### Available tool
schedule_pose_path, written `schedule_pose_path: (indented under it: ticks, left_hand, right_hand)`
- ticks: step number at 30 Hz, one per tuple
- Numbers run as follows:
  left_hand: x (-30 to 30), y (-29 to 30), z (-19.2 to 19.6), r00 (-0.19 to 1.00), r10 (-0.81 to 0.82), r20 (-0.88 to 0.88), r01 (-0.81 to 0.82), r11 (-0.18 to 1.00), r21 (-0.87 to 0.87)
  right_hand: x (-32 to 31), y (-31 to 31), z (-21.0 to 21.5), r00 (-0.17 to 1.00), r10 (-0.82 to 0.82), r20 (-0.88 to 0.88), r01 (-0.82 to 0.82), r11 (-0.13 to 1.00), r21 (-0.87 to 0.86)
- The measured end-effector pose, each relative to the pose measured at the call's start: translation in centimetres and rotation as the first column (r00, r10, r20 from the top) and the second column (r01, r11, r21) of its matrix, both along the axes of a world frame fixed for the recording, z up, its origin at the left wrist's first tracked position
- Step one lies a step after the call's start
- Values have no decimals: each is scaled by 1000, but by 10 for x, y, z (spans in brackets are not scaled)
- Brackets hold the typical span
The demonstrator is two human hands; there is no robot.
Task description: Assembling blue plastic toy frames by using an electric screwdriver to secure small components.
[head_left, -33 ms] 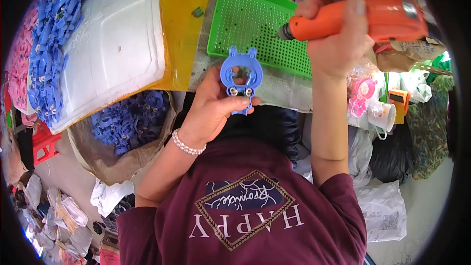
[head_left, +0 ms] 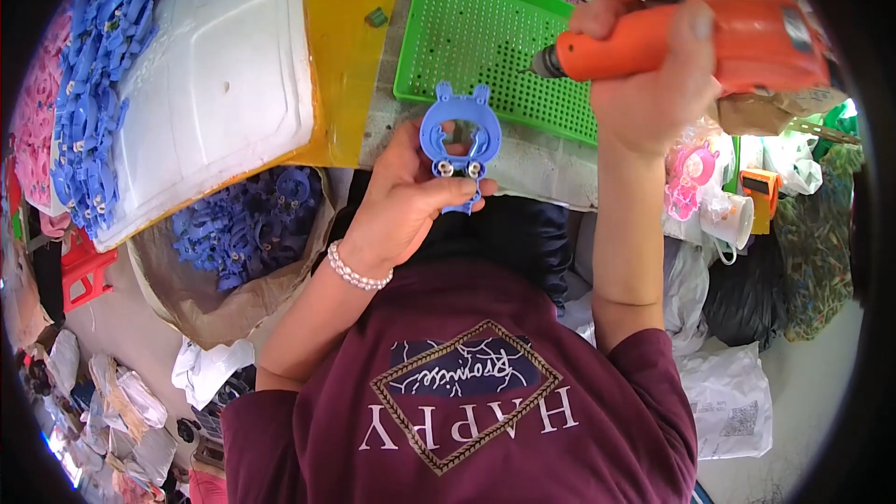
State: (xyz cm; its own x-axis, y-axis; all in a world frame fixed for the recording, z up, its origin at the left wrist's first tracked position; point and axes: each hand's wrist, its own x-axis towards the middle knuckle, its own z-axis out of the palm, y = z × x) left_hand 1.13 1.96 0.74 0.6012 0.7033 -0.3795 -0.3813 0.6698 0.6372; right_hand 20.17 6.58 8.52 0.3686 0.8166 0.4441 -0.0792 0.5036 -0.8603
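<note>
At the table's near edge, the left hand has its fingers closed on one blue two-eared frame; the right hand wraps one orange power driver. Lettering crosses the maroon shirt.

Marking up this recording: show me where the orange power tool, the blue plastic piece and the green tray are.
Orange power tool (head_left: 761, 37), head view: on its housing.
Blue plastic piece (head_left: 460, 109), head view: on the top of its ring.
Green tray (head_left: 495, 37), head view: on its perforated floor.
</note>
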Motion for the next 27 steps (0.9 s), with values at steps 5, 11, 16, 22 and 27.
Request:
schedule_pose_path:
  ticks: [5, 11, 16, 22, 27]
  left_hand:
    - [4, -1, -1, 999, 20, 30, -20, 1000, 12]
    - [4, -2, 1, 998, 26, 63, -28, 999, 40]
    - [5, -6, -5, 995, 65, 80, -70, 996, 63]
    - [6, -7, -6, 995, 80, 54, -83, 995, 49]
    - [8, -10, -4, 991, 121, 54, -123, 992, 32]
  right_hand:
    - [-8, -41, 8, 963, 243, -117, -238, 970, 54]
    - [-26, -67, 13, 945, 325, -33, -326, 942, -74]
    - [-37, -72, 16, 966, 258, 29, -233, 910, -343]
    - [-35, -71, 3, 955, 294, -28, -290, 916, -276]
    - [-35, -69, -7, 954, 298, -6, -290, 922, -256]
